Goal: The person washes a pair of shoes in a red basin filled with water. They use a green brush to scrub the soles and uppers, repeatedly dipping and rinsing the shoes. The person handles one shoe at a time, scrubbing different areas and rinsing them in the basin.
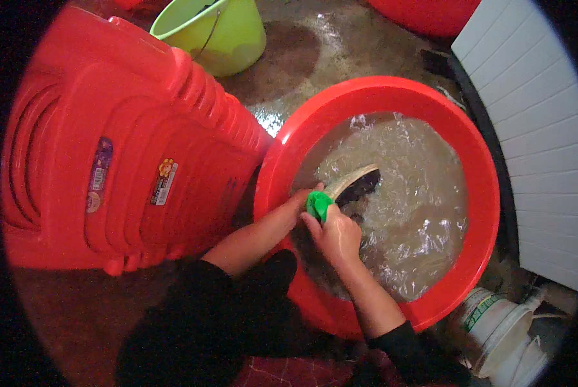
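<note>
A dark shoe with a pale sole [350, 181] is tilted on its side, partly in the murky water [414, 203] of a large red plastic basin [482, 193]. My left hand [310, 194] grips its near end, with most of the fingers hidden behind the shoe and a green object. That bright green plastic piece [319, 204], apparently a scrub brush, is in my right hand [341, 234], close against the shoe. Its working side cannot be seen. Ripples and glints cover the water around the shoe.
Red plastic stools [139, 145], stacked and lying sideways, touch the basin's left side. A lime-green bucket [231, 38] stands behind on the wet floor [293, 63]. White slatted panelling [535, 145] borders the right; white pails [497, 324] lie at lower right. Another red tub [429, 14] is beyond.
</note>
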`<control>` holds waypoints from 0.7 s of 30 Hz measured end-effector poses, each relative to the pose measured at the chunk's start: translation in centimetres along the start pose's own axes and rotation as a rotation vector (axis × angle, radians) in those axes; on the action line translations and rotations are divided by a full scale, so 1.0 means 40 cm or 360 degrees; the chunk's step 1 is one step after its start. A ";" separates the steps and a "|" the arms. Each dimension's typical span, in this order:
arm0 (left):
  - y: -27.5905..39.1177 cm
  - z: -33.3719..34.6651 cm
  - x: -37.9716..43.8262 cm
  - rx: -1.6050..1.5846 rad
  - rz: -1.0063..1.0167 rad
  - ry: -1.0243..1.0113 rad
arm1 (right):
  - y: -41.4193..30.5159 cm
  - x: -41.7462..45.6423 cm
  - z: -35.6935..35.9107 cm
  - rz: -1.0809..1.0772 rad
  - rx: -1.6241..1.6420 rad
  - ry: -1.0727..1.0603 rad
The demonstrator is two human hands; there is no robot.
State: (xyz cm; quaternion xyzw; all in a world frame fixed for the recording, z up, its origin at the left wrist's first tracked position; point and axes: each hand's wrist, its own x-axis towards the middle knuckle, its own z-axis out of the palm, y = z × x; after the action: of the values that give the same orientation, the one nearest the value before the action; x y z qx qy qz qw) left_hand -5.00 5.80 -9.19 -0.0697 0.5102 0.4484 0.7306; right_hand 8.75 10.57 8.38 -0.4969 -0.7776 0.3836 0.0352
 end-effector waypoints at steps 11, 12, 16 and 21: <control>-0.016 -0.070 -0.004 0.0192 -0.0101 0.0133 | 0.022 0.052 0.022 -0.0016 0.0260 0.0096; -0.031 -0.065 0.008 0.0108 -0.0063 0.0199 | 0.013 0.030 0.026 -0.0006 0.0160 -0.0003; 0.003 0.009 -0.033 0.0505 -0.0071 0.0288 | 0.094 0.165 -0.027 0.0267 0.0143 0.0001; -0.011 -0.017 -0.023 0.0477 -0.0272 0.0252 | 0.338 0.309 -0.065 0.0609 -0.0316 0.0117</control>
State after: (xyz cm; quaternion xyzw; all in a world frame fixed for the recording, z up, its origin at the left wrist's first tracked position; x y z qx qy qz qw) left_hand -5.23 4.62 -8.92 -0.0383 0.6194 0.2969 0.7258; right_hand 13.74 24.77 -2.35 -0.6502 -0.7012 0.2866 -0.0590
